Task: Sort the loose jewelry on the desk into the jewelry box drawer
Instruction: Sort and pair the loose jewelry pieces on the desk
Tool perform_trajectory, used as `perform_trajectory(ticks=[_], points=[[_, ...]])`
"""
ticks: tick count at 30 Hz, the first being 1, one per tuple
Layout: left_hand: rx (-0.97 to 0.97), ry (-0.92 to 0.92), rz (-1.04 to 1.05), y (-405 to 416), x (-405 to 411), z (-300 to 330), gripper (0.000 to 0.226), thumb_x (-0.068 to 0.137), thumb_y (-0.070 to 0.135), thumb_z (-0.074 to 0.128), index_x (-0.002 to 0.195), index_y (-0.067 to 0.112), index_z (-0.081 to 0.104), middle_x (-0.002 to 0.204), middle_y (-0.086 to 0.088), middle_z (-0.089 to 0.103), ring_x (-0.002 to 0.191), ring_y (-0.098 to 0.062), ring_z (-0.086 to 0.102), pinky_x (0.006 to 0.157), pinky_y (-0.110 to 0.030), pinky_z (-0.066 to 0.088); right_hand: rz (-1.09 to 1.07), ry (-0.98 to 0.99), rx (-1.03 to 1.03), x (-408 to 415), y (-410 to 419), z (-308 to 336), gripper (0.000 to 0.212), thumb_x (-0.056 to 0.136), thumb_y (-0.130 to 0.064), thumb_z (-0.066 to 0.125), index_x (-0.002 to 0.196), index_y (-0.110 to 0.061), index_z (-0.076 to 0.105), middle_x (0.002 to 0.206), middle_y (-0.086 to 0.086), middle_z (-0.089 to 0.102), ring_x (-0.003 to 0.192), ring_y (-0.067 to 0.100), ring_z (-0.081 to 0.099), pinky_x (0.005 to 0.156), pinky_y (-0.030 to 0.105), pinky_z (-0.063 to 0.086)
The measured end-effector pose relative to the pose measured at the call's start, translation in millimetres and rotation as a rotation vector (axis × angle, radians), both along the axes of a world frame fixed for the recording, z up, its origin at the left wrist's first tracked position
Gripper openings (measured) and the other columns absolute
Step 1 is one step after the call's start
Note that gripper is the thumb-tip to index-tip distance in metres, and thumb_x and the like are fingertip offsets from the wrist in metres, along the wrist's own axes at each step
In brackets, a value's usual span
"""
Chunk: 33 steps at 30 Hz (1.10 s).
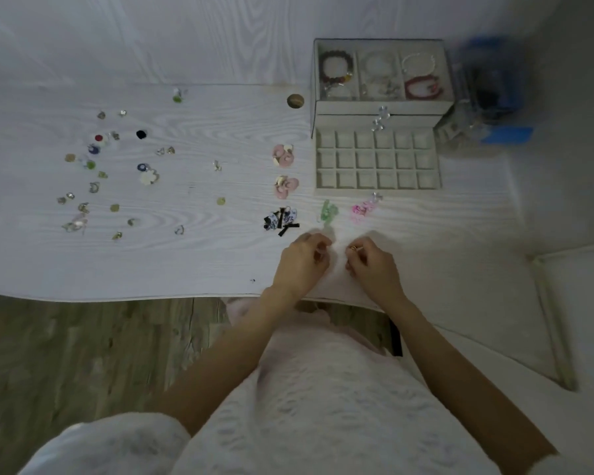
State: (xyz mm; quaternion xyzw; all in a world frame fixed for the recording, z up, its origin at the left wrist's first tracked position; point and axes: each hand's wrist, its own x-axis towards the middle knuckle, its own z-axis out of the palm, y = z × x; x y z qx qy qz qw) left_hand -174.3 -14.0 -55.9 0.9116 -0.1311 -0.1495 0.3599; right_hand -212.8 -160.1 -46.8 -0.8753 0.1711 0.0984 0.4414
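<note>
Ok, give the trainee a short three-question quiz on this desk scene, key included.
1. True or false: the drawer compartments are all empty.
2. Which earrings lie nearest the left hand: A pink flower earrings, B black bow earrings, C dark blue stud?
3. What does the box's top tray hold?

Key: 1 true; 2 B; 3 beaded bracelets.
</note>
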Motion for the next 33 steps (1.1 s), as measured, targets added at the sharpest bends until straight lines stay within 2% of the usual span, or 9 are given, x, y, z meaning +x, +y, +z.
perform_trajectory(ticks=[4,6,9,13,16,21,26,33], points=[[-0.004,-0.015,0.034,1,-1,-2,0.035,0.080,0.011,0.064,0.114,0.011,0.059,0.108,-0.011,0.059,0.083,-0.027,0.063,0.074,-0.036,0.051,-0.026,-0.030,-0.004,6,-3,-1,0.014,0.093,-0.018,0.052,0.102,-0.008,0.056,0.085,0.007,0.068,0.064,0.018,0.062,0.062,0.031,0.051],[0.009,-0.020,0.045,5,-2,-3,0.037,0.080,0.012,0.065,0.116,0.012,0.058,0.112,-0.010,0.057,0.080,-0.024,0.062,0.075,-0.036,0.052,-0.010,-0.044,-0.142,5,-7,-2,0.019,0.092,-0.018,0.051,0.108,-0.009,0.055,0.092,0.008,0.066,0.074,0.022,0.063,0.068,0.035,0.051],[0.036,-0.005,0.035,7,0,-3,0.037,0.082,0.016,0.066,0.118,0.012,0.057,0.113,-0.008,0.057,0.078,-0.020,0.063,0.076,-0.030,0.049,0.029,-0.067,-0.349,1,-9,-2,0.028,0.089,-0.014,0.050,0.117,-0.010,0.053,0.109,0.011,0.056,0.087,0.027,0.057,0.066,0.029,0.040],[0.057,0.000,-0.012,-7,4,-1,0.027,0.083,0.019,0.065,0.108,0.010,0.064,0.101,-0.010,0.064,0.081,-0.024,0.063,0.073,-0.030,0.048,0.140,-0.056,-0.300,2,-1,-7,0.045,0.083,-0.007,0.052,0.127,-0.012,0.049,0.125,0.011,0.044,0.106,0.026,0.049,0.078,0.031,0.045],[0.040,-0.003,-0.033,-20,8,-2,0.020,0.081,0.018,0.067,0.099,0.008,0.067,0.096,-0.013,0.065,0.080,-0.028,0.063,0.073,-0.036,0.051,0.097,-0.057,-0.246,6,4,-9,0.037,0.087,-0.006,0.051,0.124,-0.008,0.052,0.123,0.013,0.048,0.102,0.027,0.052,0.076,0.024,0.037],[-0.019,0.014,-0.061,-52,14,-3,0.018,0.078,0.009,0.067,0.095,0.006,0.069,0.094,-0.015,0.069,0.082,-0.030,0.065,0.076,-0.039,0.053,-0.024,-0.059,-0.257,7,-12,-9,0.031,0.090,-0.010,0.052,0.121,-0.007,0.053,0.119,0.015,0.052,0.100,0.030,0.055,0.075,0.026,0.033],[-0.116,0.136,0.011,-86,23,2,0.026,0.087,0.007,0.058,0.112,0.009,0.065,0.108,-0.014,0.068,0.098,-0.026,0.064,0.090,-0.029,0.047,-0.145,-0.035,-0.277,16,-46,-9,0.032,0.085,-0.012,0.060,0.117,-0.006,0.056,0.111,0.017,0.055,0.097,0.032,0.054,0.077,0.031,0.038],[-0.157,0.217,-0.027,-103,33,4,0.031,0.093,0.005,0.045,0.121,0.008,0.059,0.119,-0.015,0.063,0.111,-0.029,0.057,0.096,-0.028,0.040,-0.230,-0.057,-0.256,46,-73,-7,0.035,0.077,-0.002,0.060,0.112,-0.003,0.058,0.107,0.021,0.055,0.096,0.035,0.054,0.081,0.034,0.040]])
